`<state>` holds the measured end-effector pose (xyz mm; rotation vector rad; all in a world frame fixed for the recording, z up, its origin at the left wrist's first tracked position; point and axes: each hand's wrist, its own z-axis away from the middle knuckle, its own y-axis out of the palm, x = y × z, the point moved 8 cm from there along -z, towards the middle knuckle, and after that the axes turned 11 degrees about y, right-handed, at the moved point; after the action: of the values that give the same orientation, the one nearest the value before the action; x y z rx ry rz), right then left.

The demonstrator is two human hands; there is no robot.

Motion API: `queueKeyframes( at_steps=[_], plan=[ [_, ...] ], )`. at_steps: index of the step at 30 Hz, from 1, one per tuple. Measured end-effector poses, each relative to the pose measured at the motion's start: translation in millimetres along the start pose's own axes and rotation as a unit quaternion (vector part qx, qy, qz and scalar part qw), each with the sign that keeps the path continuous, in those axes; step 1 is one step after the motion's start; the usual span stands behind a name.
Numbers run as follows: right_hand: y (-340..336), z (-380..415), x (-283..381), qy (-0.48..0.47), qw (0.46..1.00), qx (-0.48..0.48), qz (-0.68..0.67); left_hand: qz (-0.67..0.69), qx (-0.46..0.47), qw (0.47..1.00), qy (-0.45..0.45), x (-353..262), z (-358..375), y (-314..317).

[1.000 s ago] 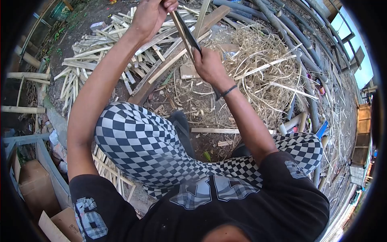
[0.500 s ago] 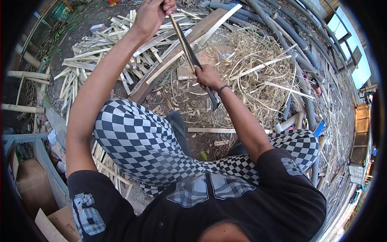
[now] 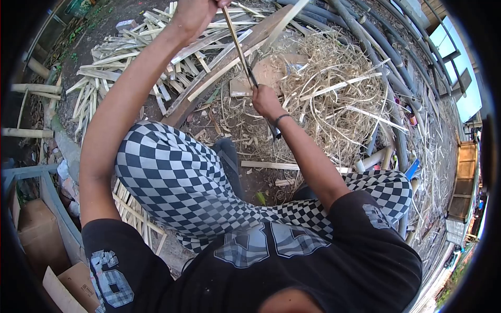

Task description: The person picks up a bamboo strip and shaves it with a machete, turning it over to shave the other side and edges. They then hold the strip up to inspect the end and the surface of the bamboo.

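Observation:
At the top edge, my left hand (image 3: 195, 18) is closed round the far end of a thin bamboo strip (image 3: 236, 43); its fingers are partly cut off by the frame. The strip slants down to my right hand (image 3: 267, 101), which is wrapped round a dark long-bladed tool (image 3: 251, 78). The tool's dark end sticks out below the wrist. Blade and strip lie close together just above my right fist; the exact contact is hidden.
Split strips (image 3: 120, 65) lie heaped at the upper left, beside a long plank (image 3: 185, 107). Curly shavings (image 3: 334, 109) cover the ground on the right. Poles (image 3: 386, 52) stretch across the upper right. Cardboard boxes (image 3: 42, 235) stand at the lower left.
The dark blade, seen broadly alongside the strip before, now shows only narrowly near my right hand. My left hand has shifted slightly up. The view has tilted a little.

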<state>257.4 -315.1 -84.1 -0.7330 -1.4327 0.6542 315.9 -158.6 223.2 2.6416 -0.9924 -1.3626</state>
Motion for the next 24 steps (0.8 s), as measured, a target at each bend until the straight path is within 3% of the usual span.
queueKeyframes(
  at_steps=[2,3,6,8,11,13,16,17,22,24],
  plan=[
    [4,-17,-3,0.044,0.990,0.115,-0.070,0.019,0.002,1.000,0.010,0,-3,-5],
    [9,-12,-11,0.117,0.956,0.204,-0.176,0.037,0.001,0.999,0.015,-1,-2,-6],
    [-1,-5,-2,0.136,0.934,0.225,-0.242,0.025,0.019,0.999,0.034,-2,-4,0],
    [-21,-9,20,0.025,0.992,0.109,-0.065,0.029,0.017,0.999,0.006,0,-5,2],
    [-47,-2,52,0.101,0.980,0.141,-0.098,0.032,-0.007,0.999,-0.028,10,-5,-3],
    [-76,-1,80,-0.022,0.989,0.011,-0.144,0.026,0.019,0.999,-0.007,8,-5,9],
    [-31,4,42,0.017,0.994,-0.007,-0.106,0.012,0.009,1.000,-0.007,5,-1,10],
    [16,0,-11,0.109,0.991,0.081,0.017,0.007,0.012,1.000,0.005,0,-1,14],
    [35,4,-35,0.083,0.994,0.066,-0.009,0.030,0.002,0.999,-0.025,3,4,9],
    [29,-14,-37,0.058,0.996,0.059,-0.019,0.026,-0.010,1.000,0.010,-1,-3,-7]
  ],
)
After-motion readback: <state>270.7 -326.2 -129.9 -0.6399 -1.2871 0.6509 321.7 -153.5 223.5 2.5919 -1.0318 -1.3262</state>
